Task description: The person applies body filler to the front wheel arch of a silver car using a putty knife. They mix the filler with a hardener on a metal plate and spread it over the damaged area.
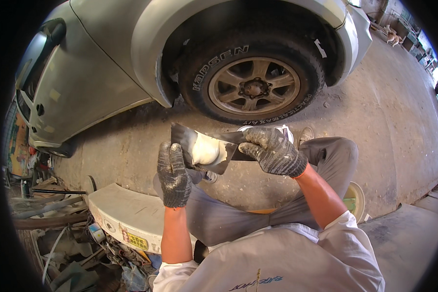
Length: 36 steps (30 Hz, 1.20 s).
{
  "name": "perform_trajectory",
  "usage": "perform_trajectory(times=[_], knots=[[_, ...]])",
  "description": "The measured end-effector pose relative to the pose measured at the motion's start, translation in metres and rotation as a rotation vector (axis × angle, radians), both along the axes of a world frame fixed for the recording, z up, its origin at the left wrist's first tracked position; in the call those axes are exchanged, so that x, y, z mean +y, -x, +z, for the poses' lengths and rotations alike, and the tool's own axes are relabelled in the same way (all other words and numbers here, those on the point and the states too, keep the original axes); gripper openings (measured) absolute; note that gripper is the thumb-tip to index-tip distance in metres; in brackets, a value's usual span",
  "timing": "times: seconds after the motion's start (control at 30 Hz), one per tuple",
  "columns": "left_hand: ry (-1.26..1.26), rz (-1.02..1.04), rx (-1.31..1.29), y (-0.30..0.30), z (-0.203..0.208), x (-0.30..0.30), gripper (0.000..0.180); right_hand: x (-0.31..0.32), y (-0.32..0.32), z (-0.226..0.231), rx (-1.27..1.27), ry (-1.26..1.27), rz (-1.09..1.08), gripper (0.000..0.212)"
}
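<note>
My left hand (174,173), in a dark knit glove with pale smears, is closed on the edge of a thin dark mixing plate (181,136). A mound of cream-coloured filler paste (205,150) lies on the plate. Over at the plate's right side, my gloved right hand (273,152) grips a dark flat spreader (234,138). The spreader's blade meets or overlaps the plate beside the paste; the exact contact is hard to see. Both hands are above my lap, in front of a car wheel (254,88).
A pale car body (102,58) with sanded patches stands ahead. Under my right hand a white container (285,131) partly shows on the floor. Left of me is a pale curved bumper (126,209) with scrap around it. A round tub (356,202) sits by my right leg.
</note>
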<state>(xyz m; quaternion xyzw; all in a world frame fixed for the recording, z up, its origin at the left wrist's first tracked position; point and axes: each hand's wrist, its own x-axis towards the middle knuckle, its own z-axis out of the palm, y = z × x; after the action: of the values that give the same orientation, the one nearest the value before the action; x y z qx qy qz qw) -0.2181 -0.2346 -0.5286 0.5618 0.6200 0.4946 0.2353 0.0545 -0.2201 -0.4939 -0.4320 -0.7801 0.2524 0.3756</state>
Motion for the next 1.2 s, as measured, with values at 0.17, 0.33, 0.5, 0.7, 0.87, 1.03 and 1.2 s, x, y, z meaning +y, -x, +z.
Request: perform_trajectory(times=[0.17, 0.33, 0.5, 0.7, 0.87, 1.03, 1.2], knots=[[-0.021, -0.036, -0.076, 0.0, -0.007, 0.0, 0.04, 0.011, 0.007, -0.004, 0.394, 0.412, -0.235, 0.023], [0.06, -0.101, -0.229, -0.015, -0.017, -0.004, 0.052, 0.01, 0.024, 0.004, 0.739, 0.411, -0.461, 0.022], [0.056, -0.137, 0.056, -0.007, -0.022, 0.003, 0.072, -0.001, 0.031, 0.003, 0.59, 0.421, -0.4, 0.025], [-0.09, -0.116, 0.256, 0.003, -0.029, 0.004, 0.081, -0.006, 0.014, 0.003, 0.094, 0.004, -0.17, 0.019], [0.002, -0.133, 0.04, 0.01, -0.028, 0.007, 0.065, -0.002, -0.01, -0.007, -0.109, 0.112, 0.028, 0.028], [-0.001, -0.106, 0.076, 0.007, -0.023, 0.004, 0.047, 0.005, -0.022, -0.02, -0.171, -0.295, 0.033, 0.028], [-0.055, 0.026, 0.143, -0.002, -0.018, -0.001, 0.037, -0.006, -0.011, -0.028, 0.328, 0.24, -0.299, 0.013]])
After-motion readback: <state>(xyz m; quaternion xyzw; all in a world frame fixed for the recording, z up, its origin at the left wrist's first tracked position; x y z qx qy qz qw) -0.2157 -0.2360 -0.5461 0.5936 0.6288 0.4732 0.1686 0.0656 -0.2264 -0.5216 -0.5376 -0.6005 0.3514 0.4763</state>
